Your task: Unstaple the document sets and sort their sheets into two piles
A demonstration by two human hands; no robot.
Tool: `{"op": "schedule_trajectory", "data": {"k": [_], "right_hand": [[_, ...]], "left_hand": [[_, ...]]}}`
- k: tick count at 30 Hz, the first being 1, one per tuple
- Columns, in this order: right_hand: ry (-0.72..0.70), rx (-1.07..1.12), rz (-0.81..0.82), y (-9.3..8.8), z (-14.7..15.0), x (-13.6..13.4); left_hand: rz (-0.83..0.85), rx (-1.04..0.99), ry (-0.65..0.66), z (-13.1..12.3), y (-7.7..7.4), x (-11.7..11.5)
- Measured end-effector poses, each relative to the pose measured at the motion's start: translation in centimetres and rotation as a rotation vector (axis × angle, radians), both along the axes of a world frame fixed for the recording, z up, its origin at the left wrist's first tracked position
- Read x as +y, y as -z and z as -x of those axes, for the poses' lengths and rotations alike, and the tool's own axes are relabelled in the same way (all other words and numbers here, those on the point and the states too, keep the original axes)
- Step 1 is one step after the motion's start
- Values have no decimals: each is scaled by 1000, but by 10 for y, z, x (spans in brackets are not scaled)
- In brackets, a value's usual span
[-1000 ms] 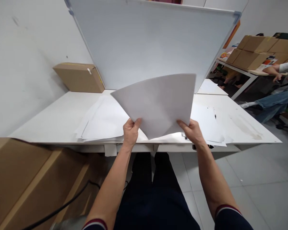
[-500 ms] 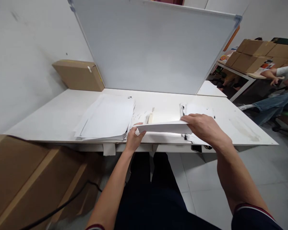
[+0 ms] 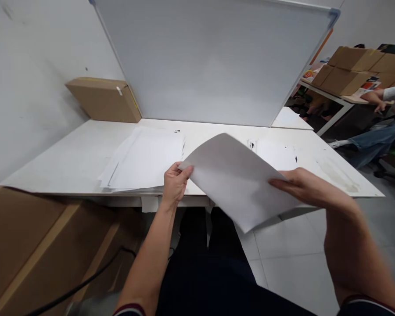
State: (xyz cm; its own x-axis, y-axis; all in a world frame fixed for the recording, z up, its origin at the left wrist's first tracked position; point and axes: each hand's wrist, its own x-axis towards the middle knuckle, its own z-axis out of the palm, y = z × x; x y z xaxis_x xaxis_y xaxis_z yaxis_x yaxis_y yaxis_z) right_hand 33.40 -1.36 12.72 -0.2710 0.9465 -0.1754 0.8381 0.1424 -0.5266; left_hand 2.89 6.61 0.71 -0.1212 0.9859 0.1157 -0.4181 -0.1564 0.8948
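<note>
Paper fills the middle of the head view: one white sheet [image 3: 240, 184] is held up between the person's two hands, tilted so that its far corner points up toward the left and its near corner hangs past the front edge of the table [image 3: 69, 162], above the dark trousers and the tiled floor. The left hand [image 3: 174, 186] is closed on the sheet's upper left corner, thumb on top and fingers curled beneath, right at the table's front edge. The right hand [image 3: 303, 186] grasps the sheet's right edge with its fingers stretched flat across the top (the thumb is hidden under the paper), so the sheet is carried clear of the tabletop by both hands. Just beside the left hand, on the table, lies an untidy pile of papers [image 3: 145, 160], its edges fanned out. Farther right, behind the raised sheet, a few loose sheets [image 3: 276, 153] with small black marks lie flat. A whiteboard [image 3: 210, 61] stands along the back of the table, leaning away, and a flat cardboard box [image 3: 102, 98] rests against the wall at the table's far left corner. Under the table on the left sits a large carton [image 3: 36, 245] with a black cable [image 3: 85, 281] running across the floor beside it. Off to the right, well apart, another person [image 3: 378, 136] sits by a second table [image 3: 329, 98] stacked with cartons [image 3: 352, 66].
</note>
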Motion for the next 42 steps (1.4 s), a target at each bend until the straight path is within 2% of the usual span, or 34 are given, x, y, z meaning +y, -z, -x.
{"op": "schedule_trajectory", "data": {"k": [1, 3, 5, 8, 11, 14, 19, 25, 28, 34, 38, 42], "right_hand": [[37, 125, 105, 13, -2, -4], [157, 386, 311, 48, -1, -13], [326, 593, 424, 90, 8, -26], [532, 764, 537, 146, 26, -48], [612, 990, 554, 174, 41, -68], [679, 1088, 554, 178, 49, -79], [772, 1077, 532, 174, 49, -78], [736, 1017, 520, 172, 44, -69], [731, 1002, 517, 172, 44, -65], [719, 1005, 517, 175, 46, -64], [738, 969, 426, 172, 43, -66], [870, 896, 263, 153, 21, -61]], "left_hand": [[3, 10, 5, -1, -1, 2], [10, 140, 14, -4, 6, 7], [11, 403, -3, -7, 22, 12], [-18, 774, -76, -9, 51, 18], [-74, 903, -130, -11, 69, 20], [-124, 975, -154, -11, 73, 21], [-208, 1054, -143, -11, 72, 20], [-339, 1239, -65, -12, 72, 20], [-308, 1328, -56, -14, 72, 19], [-295, 1359, -73, -15, 73, 19], [-319, 1391, -86, -14, 74, 16], [-405, 1370, -111, -15, 73, 12]]}}
